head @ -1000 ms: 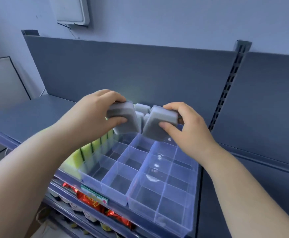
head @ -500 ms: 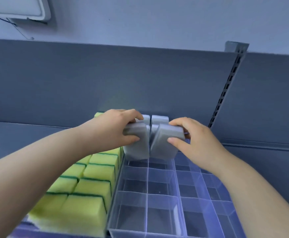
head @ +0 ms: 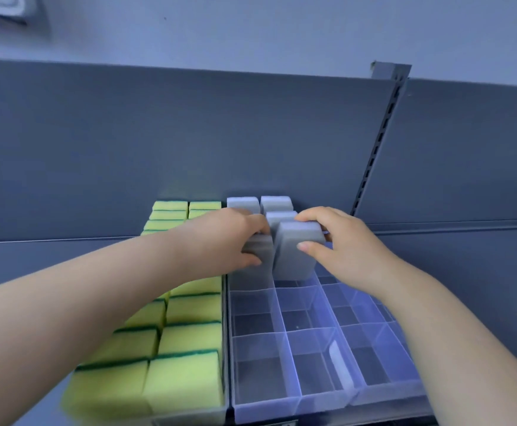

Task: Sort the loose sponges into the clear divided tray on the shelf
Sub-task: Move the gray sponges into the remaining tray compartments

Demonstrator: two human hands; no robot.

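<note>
Against the grey back panel [head: 189, 133], your left hand [head: 220, 241] grips 1 grey sponge [head: 262, 246], your right hand [head: 349, 247] a 2nd sponge [head: 297, 258], both upright over the clear tray [head: 282, 405].

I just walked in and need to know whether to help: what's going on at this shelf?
A person is filling the clear divided tray with grey sponges. The left hand grips one grey sponge and the right hand a second grey sponge, side by side at the tray's back compartments. More grey sponges stand behind them. Yellow sponges pack the tray beside it.
</note>
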